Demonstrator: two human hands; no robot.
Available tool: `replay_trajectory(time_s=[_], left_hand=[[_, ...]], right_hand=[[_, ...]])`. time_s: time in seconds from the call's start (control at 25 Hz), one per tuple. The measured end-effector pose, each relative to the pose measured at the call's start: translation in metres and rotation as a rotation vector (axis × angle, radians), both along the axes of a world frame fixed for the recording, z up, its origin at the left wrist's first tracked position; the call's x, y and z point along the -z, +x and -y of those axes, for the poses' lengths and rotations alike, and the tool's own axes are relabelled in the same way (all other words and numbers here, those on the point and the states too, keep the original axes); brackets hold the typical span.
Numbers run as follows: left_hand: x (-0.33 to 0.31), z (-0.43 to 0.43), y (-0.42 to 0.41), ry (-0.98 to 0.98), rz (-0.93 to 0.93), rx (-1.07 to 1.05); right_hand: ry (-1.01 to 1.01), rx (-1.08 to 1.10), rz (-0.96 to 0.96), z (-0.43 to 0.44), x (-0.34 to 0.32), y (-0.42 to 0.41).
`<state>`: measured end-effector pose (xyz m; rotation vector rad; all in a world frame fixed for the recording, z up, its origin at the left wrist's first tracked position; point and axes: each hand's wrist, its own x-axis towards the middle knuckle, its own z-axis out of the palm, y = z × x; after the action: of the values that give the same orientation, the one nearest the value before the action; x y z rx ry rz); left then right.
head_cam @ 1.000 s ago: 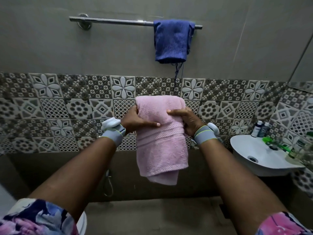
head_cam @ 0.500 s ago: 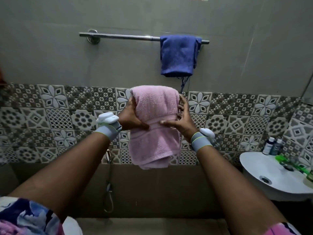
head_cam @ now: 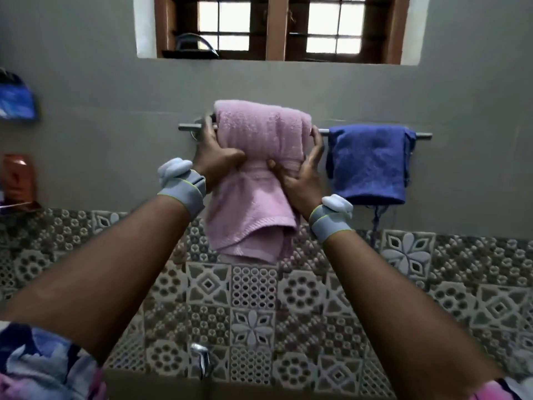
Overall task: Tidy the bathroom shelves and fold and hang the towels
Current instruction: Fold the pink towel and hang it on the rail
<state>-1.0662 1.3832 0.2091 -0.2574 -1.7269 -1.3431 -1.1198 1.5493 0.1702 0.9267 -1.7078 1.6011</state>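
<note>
Nearest, well below the rail (head_cam: 322, 130), flowered sleeves (head_cam: 43, 368) are seen at both lower corners. Two bare forearms (head_cam: 115, 264) are stretched up from them toward the rail, each bound at the wrist by grey wristbands (head_cam: 181, 187) with a white pod. The pink towel (head_cam: 259, 134) is held at the rail by both hands. The left hand (head_cam: 215, 160) is closed on the towel's left side, just below the rail, with its thumb pressed across the front fold and its fingers tucked behind. The right hand (head_cam: 300, 180) is closed on the right side, its thumb pinched into the front fold and its fingers stretched up the towel's edge to the rail. The left part of the rail is hidden by the towel's folded top; whether the towel is laid over the rail cannot be told. Its loose ends are hung below the rail, between the wrists. A blue towel (head_cam: 369, 166) is draped over the rail just right of the pink one, with a bare stretch of rail between them. Below the rail, patterned tiles (head_cam: 253, 287) are laid across the wall, and a tap (head_cam: 202, 362) is fixed well beneath it. Far left of the rail an orange bottle (head_cam: 18, 177) is seen, blurred. Above the rail a barred window (head_cam: 277, 27) is set in the grey wall.
</note>
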Motion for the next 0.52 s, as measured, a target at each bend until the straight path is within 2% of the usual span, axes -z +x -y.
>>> replay_trajectory(time_s=[0.16,0.32,0.44,0.52], left_hand=[[-0.058,0.046,-0.049,-0.041,-0.208,-0.229],[-0.085,0.080,-0.100,-0.218,-0.421,-0.348],[-0.077,0.097,-0.137,-0.483,-0.403,-0.726],[-0.077,0.101,-0.144,-0.519,-0.386,-0.961]], right_hand=[[-0.079,0.058,-0.252,0.066,-0.054,-0.055],[0.014,0.390,-0.395,0.105,-0.092,-0.091],[0.119,0.618,-0.479,0.125,-0.100,-0.128],[0.040,0.806,-0.552,0.135,-0.098,-0.143]])
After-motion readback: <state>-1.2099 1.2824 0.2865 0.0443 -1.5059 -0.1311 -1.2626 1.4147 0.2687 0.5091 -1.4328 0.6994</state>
